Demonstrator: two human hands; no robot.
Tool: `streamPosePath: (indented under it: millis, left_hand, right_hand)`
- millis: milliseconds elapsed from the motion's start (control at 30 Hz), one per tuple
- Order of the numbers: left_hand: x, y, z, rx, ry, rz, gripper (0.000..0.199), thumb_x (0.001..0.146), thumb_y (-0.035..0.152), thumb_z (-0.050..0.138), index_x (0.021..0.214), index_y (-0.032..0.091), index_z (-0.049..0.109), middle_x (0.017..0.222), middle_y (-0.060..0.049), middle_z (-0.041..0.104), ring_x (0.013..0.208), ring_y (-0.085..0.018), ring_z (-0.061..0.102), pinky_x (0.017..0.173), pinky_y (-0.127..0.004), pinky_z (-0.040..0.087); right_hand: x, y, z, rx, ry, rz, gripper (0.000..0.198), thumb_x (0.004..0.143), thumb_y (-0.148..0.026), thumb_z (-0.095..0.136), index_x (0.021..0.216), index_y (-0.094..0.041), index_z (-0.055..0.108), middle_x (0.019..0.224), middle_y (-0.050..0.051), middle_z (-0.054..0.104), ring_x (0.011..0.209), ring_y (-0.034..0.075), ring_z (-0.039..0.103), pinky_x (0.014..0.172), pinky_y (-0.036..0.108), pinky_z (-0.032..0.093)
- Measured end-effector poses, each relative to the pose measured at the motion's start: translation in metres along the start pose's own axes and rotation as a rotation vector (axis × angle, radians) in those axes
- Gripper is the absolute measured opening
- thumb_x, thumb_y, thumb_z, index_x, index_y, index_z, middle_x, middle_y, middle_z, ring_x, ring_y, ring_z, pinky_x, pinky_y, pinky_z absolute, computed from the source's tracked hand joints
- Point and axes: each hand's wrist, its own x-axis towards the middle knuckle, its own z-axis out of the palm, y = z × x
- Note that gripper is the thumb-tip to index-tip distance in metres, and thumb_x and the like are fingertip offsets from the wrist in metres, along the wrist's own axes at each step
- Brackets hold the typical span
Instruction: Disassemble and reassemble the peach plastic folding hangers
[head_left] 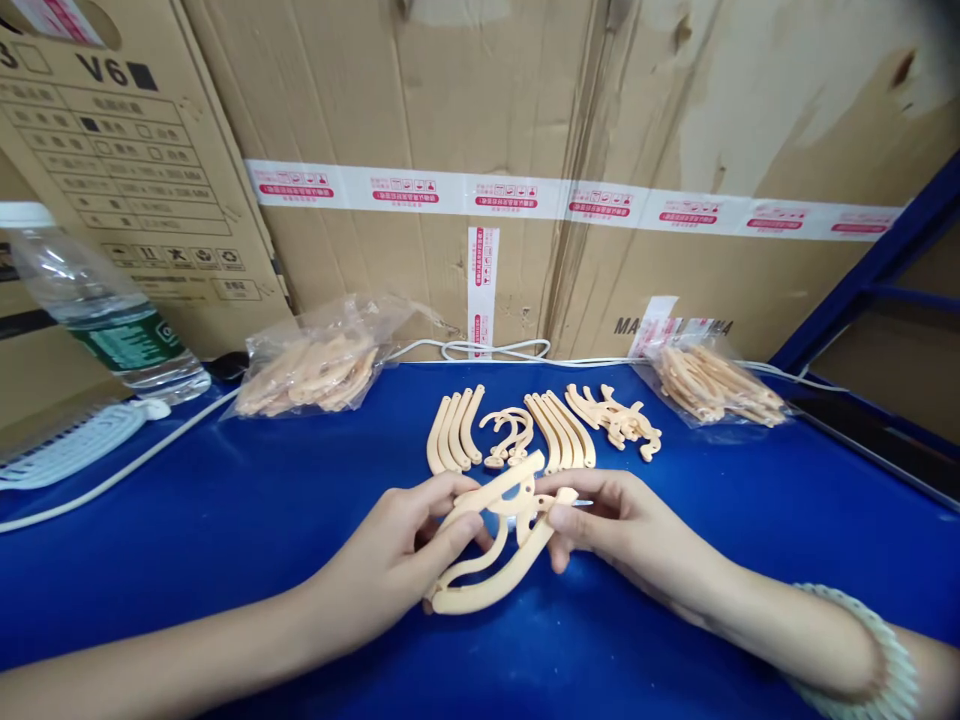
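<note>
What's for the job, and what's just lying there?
Looks part of it:
pale pieces held by left hand and right hand
curved strips, hooks, forked pieces
probably left bag and right bag, similar pieces inside

Just lying about, it seems:
water bottle
white brush
white cable
dark flat thing, right edge

A water bottle [97, 300] with a green label [135, 343] is seen at the left. Near it, a white brush [71, 447] is laid on the blue worktop [225, 545]. A white cord [172, 438] is looped at the back. Brown cardboard [405, 100] is stood behind, with white and red tape [442, 190] stuck across it. A flat black thing [885, 450] is seen at the right.
</note>
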Motion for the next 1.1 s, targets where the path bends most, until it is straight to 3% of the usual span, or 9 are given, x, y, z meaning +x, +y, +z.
streamPosePath:
  millis: [133,267,367,567,733,867,1100]
  left_hand:
    - [-0.001,-0.005,-0.002,-0.030,0.061,0.000,0.033,0.094,0.050,0.049,0.096,0.019,0.058,0.076,0.002,0.061,0.050,-0.008,0.050,0.046,-0.017,0.043]
    - [-0.002,-0.006,-0.006,0.010,0.163,-0.003,0.035,0.093,0.051,0.049,0.090,0.018,0.060,0.079,0.000,0.061,0.060,-0.010,0.054,0.053,-0.019,0.045]
    - [0.000,-0.005,-0.009,-0.003,0.225,-0.014,0.035,0.093,0.052,0.050,0.090,0.018,0.060,0.081,-0.001,0.064,0.063,-0.012,0.056,0.054,-0.020,0.046]
    - [0.004,-0.004,-0.009,-0.118,0.265,-0.034,0.033,0.093,0.048,0.051,0.098,0.017,0.059,0.087,-0.004,0.072,0.065,-0.016,0.067,0.058,-0.024,0.053]
    - [0.006,-0.005,-0.010,-0.120,0.278,-0.032,0.032,0.093,0.046,0.053,0.094,0.015,0.061,0.086,-0.006,0.074,0.067,-0.016,0.069,0.057,-0.023,0.053]
    - [0.005,-0.005,-0.012,-0.143,0.288,-0.060,0.033,0.090,0.046,0.056,0.091,0.014,0.064,0.082,-0.006,0.076,0.067,-0.016,0.070,0.057,-0.022,0.053]
    - [0.007,-0.001,-0.012,-0.195,0.348,-0.108,0.031,0.084,0.044,0.062,0.081,0.014,0.068,0.071,-0.006,0.077,0.062,-0.016,0.071,0.057,-0.022,0.052]
  right_hand:
    - [-0.001,-0.008,0.002,-0.068,-0.041,0.061,0.033,0.080,-0.044,0.074,0.086,-0.012,0.068,0.065,0.004,0.068,0.060,0.014,0.067,0.064,0.026,0.055]
    - [0.000,-0.011,0.001,-0.112,0.031,0.058,0.036,0.078,-0.047,0.075,0.081,-0.012,0.065,0.064,0.003,0.066,0.059,0.012,0.063,0.060,0.023,0.053]
    - [0.000,-0.010,-0.001,-0.131,0.093,0.029,0.037,0.074,-0.047,0.078,0.081,-0.013,0.066,0.063,0.000,0.061,0.055,0.010,0.055,0.055,0.021,0.047]
    - [-0.001,-0.008,-0.006,-0.219,0.180,-0.087,0.029,0.082,-0.044,0.071,0.078,-0.016,0.068,0.067,-0.001,0.055,0.055,0.008,0.045,0.055,0.021,0.036]
    - [-0.003,-0.006,-0.008,-0.188,0.242,-0.092,0.027,0.082,-0.043,0.070,0.079,-0.016,0.067,0.077,0.001,0.057,0.060,0.009,0.042,0.055,0.023,0.033]
    - [-0.003,-0.007,-0.006,-0.163,0.291,-0.111,0.031,0.083,-0.045,0.070,0.075,-0.016,0.064,0.071,-0.001,0.051,0.061,0.009,0.038,0.057,0.023,0.031]
    - [-0.001,-0.008,-0.008,0.083,0.334,-0.113,0.023,0.080,-0.038,0.076,0.083,-0.017,0.066,0.083,0.001,0.055,0.064,0.008,0.039,0.055,0.019,0.034]
